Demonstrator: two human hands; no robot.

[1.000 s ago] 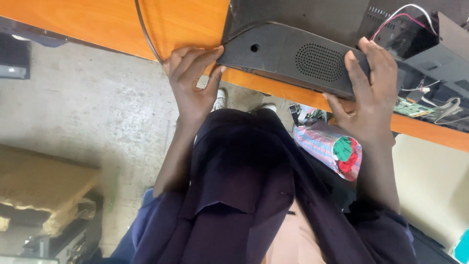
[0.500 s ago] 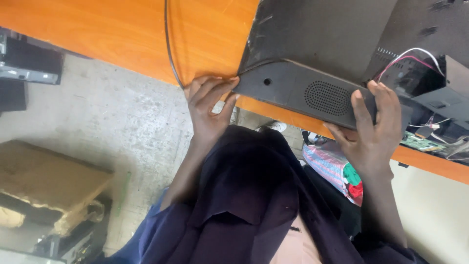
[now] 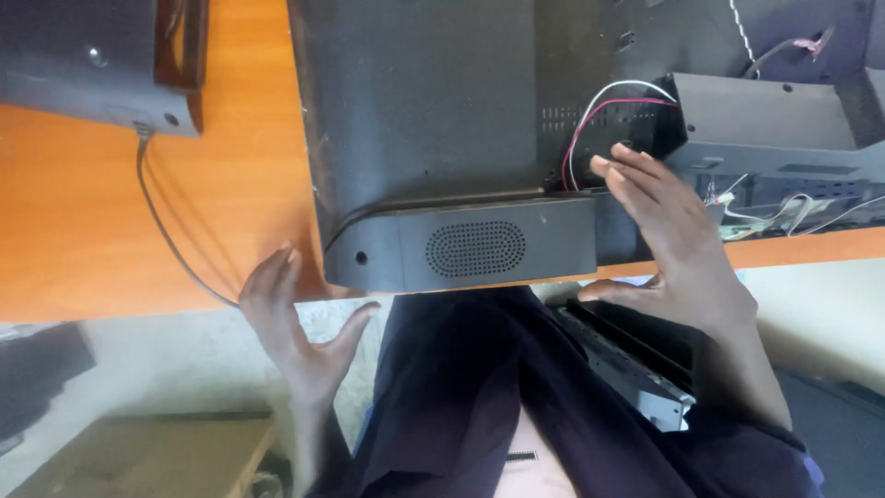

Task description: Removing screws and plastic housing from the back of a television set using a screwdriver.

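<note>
Fig.: TV set (image 3: 433, 120) lies face-down on orange counter (image 3: 111, 231), rear speaker edge twd person. Left hand (image 3: 295, 332) spread, beside corner; right hand (image 3: 673, 240) open, resting by red/white wires (image 3: 590, 115). Back cover on, nothing removed yet.

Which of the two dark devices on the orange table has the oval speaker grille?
The big flat one between both hands; its grille faces the table edge. The smaller device, far left, shows none.

This looks like an electronics repair workshop; beneath the right hand (image 3: 678, 254) a flat-screen set (image 3: 433, 138) lies face down on an orange wooden bench (image 3: 111, 221), its back opened, with loose red and white wires (image 3: 590, 115) just beside the fingers; beyond the left hand (image 3: 295, 337) sits another dark device (image 3: 92, 60), perhaps a monitor, cable trailing.
</note>
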